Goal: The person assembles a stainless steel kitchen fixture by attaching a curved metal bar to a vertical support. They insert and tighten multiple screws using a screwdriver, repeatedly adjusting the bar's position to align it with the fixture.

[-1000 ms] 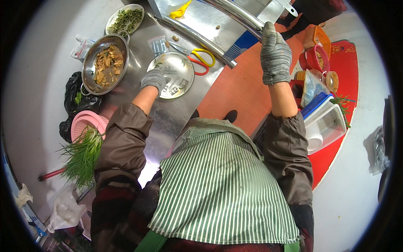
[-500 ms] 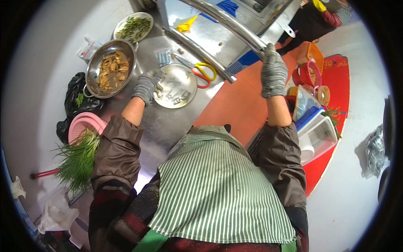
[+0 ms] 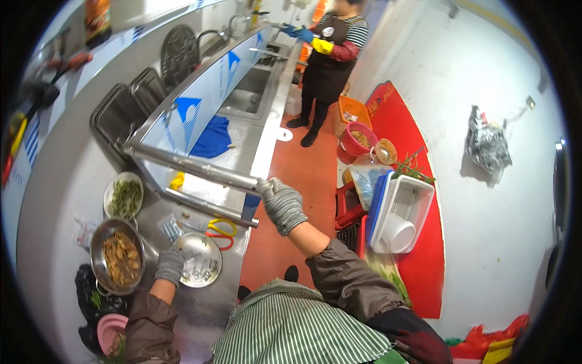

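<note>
My left hand [image 3: 171,266], in a grey knitted glove, is closed at the left rim of a round, shiny metal plate [image 3: 200,261] on the steel counter. Its fingertips are partly hidden. Scissors [image 3: 219,233] with yellow and red handles lie just beyond the plate. My right hand [image 3: 282,206], gloved the same way, is wrapped round the near end of a steel tube [image 3: 200,169]. That tube edges a partition with blue-patterned film. Left of my left hand is a two-handled metal pan [image 3: 99,258] of brown cooked food.
A plate of chopped greens [image 3: 126,197] sits behind the pan. A pink basin [image 3: 108,330] is at lower left. Stacked baskets [image 3: 418,203] and a pink bucket [image 3: 357,138] line the right side. A co-worker in blue and yellow gloves stands by the sink [image 3: 250,91].
My view has swung upward, bringing the sink and the co-worker into sight. My right hand still grips the tube end, and my left hand is still at the plate's rim.
</note>
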Tool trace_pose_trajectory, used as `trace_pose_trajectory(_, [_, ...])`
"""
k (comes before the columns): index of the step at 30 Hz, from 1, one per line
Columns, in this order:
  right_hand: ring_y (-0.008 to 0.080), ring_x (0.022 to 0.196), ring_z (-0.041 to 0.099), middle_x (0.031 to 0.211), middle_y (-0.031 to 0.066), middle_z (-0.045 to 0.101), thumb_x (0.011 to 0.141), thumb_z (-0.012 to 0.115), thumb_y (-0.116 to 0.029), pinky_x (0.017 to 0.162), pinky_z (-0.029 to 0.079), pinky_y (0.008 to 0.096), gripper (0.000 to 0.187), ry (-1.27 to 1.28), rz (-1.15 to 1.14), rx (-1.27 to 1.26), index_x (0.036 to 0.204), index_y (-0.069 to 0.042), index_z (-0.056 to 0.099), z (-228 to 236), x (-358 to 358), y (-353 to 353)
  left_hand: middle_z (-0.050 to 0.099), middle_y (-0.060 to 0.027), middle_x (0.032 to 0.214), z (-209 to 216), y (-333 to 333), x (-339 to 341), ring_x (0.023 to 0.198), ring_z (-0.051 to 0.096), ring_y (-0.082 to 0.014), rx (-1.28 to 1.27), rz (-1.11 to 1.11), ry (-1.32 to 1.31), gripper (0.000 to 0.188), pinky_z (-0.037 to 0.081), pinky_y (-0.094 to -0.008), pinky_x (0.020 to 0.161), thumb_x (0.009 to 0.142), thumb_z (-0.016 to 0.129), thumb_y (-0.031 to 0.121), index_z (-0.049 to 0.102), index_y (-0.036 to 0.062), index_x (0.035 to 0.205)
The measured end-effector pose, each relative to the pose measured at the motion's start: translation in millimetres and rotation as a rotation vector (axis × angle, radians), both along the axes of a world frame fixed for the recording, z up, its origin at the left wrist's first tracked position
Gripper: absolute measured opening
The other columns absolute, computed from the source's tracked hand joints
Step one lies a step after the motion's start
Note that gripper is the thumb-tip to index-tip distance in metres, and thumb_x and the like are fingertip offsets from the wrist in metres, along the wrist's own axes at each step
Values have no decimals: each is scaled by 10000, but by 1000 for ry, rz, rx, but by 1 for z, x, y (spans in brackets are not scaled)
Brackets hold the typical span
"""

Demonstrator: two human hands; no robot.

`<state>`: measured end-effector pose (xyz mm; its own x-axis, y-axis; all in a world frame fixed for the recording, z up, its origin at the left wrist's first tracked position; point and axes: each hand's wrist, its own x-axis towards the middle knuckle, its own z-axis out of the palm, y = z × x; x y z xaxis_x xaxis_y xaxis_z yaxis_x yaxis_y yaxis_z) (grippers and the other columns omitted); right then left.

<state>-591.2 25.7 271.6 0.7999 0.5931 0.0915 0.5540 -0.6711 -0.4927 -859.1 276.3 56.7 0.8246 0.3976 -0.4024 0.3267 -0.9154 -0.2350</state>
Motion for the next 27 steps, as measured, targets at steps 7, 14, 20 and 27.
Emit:
trace_pose_trajectory(7, [334, 731, 634, 704, 157, 634, 901, 309, -601, 693, 488, 431, 609, 172, -50, -12, 908, -55, 578, 17, -6, -4, 662, -151, 980, 24, 5, 1, 908, 645, -308, -76, -49, 44, 238, 503, -446, 736, 838, 537, 207, 667, 84, 994])
trace_pose_trajectory(14, [333, 821, 635, 903, 154, 632, 947, 361, -423, 707, 504, 427, 385, 299, 18, -167, 1172, -164, 537, 34, 0, -7, 547, -156, 1239, 181, -60, 75, 1126, 518, -335, -316, -275, -903, 427, 404, -449, 955, 832, 625, 281, 555, 70, 1197])
trace_pose_trajectory(20, [299, 810, 643, 864, 167, 630, 921, 440, -409, 695, 512, 424, 378, 212, 296, -54, 1144, -129, 562, 39, 20, -29, 561, -133, 1172, 247, -123, 183, 1137, 489, -304, -118, -542, -1004, 695, 179, -491, 1126, 645, 755, 385, 519, 54, 1209])
trace_pose_trajectory(27, [323, 802, 653, 819, 190, 669, 914, 323, -596, 763, 495, 453, 675, 196, -145, 353, 891, -6, 650, 67, 136, -50, 591, -86, 934, 232, -121, 199, 921, 556, -269, -97, -496, -1017, 751, 263, -480, 1067, 534, 797, 401, 540, 74, 1159])
